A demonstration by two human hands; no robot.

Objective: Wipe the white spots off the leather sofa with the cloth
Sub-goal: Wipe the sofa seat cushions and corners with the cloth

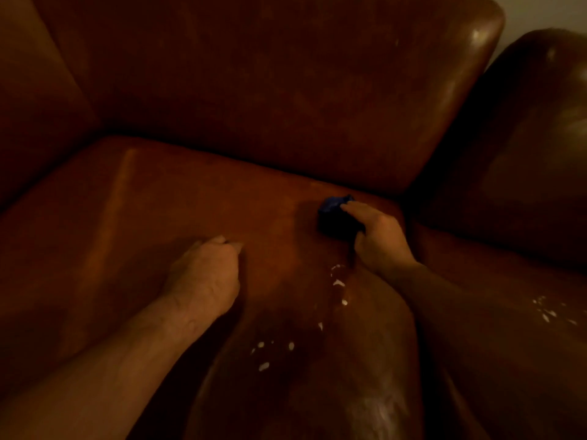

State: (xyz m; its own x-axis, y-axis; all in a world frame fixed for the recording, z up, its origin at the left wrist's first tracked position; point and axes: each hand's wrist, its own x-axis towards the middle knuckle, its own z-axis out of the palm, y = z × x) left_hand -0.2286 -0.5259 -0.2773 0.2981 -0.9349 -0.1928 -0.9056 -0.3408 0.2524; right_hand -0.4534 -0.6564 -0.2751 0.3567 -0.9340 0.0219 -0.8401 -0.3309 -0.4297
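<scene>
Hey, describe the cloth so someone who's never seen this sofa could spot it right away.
On the leather sofa, go to the back right corner of the seat cushion. There the right hand grips a small bunched cloth. It is dark blue, the only thing here that is neither brown leather, skin nor white spots.

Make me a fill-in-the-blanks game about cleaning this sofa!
1. The right hand grips a ____ cloth.
2. The spots not yet wiped off the sofa are ____.
3. The left hand holds nothing and is curled into a ____.

Missing words: blue, white, fist.
</scene>
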